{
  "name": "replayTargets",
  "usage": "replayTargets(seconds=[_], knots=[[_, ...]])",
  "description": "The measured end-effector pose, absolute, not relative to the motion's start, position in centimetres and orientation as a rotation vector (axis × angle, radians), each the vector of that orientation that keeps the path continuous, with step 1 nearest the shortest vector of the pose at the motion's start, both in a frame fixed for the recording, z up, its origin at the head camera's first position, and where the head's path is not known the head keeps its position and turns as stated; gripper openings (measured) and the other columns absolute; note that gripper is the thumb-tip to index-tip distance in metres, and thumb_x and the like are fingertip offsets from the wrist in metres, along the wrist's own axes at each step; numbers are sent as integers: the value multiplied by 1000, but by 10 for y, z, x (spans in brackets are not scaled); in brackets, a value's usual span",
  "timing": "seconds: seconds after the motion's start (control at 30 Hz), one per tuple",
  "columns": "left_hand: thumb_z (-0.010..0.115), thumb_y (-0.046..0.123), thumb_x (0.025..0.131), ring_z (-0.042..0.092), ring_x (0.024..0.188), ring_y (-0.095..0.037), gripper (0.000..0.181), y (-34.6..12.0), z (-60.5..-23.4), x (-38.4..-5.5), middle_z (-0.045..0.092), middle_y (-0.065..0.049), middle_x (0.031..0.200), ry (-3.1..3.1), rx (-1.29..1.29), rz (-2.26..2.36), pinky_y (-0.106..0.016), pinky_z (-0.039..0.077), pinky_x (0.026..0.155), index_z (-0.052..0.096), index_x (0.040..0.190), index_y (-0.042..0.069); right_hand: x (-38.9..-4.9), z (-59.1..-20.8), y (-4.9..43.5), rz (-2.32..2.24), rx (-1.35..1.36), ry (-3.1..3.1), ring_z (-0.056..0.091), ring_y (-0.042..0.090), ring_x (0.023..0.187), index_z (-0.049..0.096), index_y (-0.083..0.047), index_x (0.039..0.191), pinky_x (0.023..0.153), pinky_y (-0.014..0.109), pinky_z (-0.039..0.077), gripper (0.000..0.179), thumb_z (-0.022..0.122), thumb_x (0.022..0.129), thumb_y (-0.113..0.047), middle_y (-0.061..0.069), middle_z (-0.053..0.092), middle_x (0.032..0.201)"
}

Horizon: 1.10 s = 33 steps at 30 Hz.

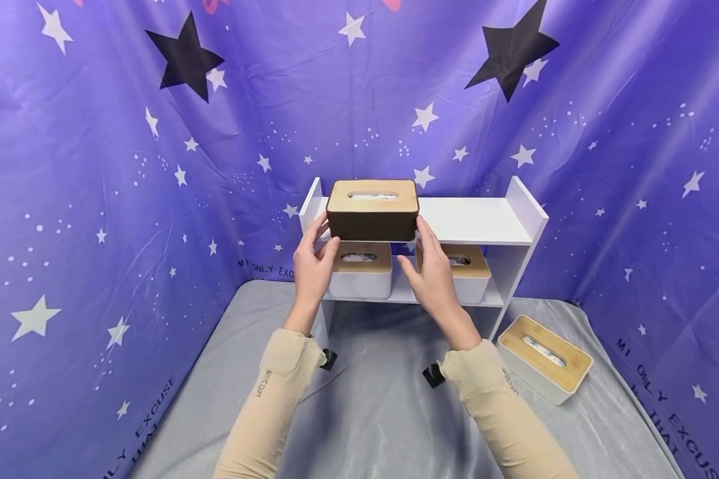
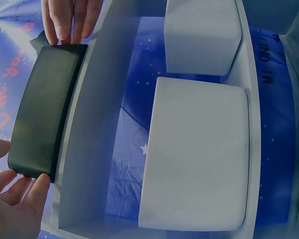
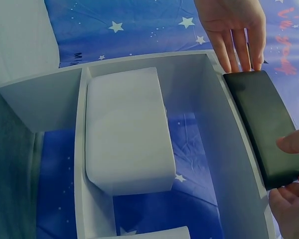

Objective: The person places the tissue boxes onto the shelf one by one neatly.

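Note:
On the left part of the shelf unit's top board sits a black tissue box (image 1: 372,226) with a wooden lid, its front close to the board's front edge. My left hand (image 1: 313,266) touches its left end, fingers fairly straight and the thumb near the lower front corner. Against the right end rest the fingers of my right hand (image 1: 433,273), with the thumb spread below the box in the head view. Both wrist views show the black front of the box between the two hands, fingertips at its ends.
A white shelf unit (image 1: 521,266) stands on grey cloth (image 1: 383,386). Its lower shelf holds a left white tissue box (image 1: 359,283) and a right white tissue box (image 1: 475,286). Another white tissue box (image 1: 529,366) lies on the cloth at right. Purple starred curtains (image 1: 126,166) surround everything.

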State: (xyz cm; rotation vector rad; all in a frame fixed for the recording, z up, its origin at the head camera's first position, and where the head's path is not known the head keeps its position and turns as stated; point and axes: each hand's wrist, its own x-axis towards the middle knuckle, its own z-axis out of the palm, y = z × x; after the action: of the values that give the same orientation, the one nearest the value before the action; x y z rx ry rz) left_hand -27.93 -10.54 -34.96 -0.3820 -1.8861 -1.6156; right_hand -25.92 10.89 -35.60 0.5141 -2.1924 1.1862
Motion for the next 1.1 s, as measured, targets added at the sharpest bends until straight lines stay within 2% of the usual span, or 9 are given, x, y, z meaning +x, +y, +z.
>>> replayTargets(seconds=[0.17,0.43,0.8,0.97,1.1], knots=[[64,7,96,52,137,-24,51,-102,-355,-275,52,-10,150,-1880,-396,-1630,-43,52,107,51,145,8,-256,-360,112,1167,526,-2206,36,30,148,28,2,155,121,41,37,73,67,93,-4,17,30,162],[60,-3,95,45,139,-41,49,-92,-345,-235,41,-24,155,-1880,-437,-1693,-60,43,111,48,142,-8,-243,-371,117,1142,560,-2193,38,33,145,32,1,154,118,50,38,73,70,92,-7,19,35,159],[58,-8,94,49,131,-50,43,-76,-374,-224,45,-29,149,-1872,-469,-1746,-62,46,105,52,136,-12,-230,-405,132,1158,554,-2223,42,38,141,36,3,151,114,50,42,73,71,88,0,21,38,156],[57,-8,94,51,129,-52,43,-62,-392,-219,48,-29,146,-1906,-496,-1783,-57,49,105,52,136,-12,-225,-428,145,1125,504,-2224,45,40,138,39,4,149,113,41,41,71,74,86,-1,24,41,153],[58,-7,94,54,126,-50,41,-49,-405,-213,53,-30,141,-1947,-523,-1794,-51,51,103,53,135,-13,-219,-444,156,1108,462,-2221,47,42,136,42,5,147,115,14,36,71,74,84,0,24,44,151]])
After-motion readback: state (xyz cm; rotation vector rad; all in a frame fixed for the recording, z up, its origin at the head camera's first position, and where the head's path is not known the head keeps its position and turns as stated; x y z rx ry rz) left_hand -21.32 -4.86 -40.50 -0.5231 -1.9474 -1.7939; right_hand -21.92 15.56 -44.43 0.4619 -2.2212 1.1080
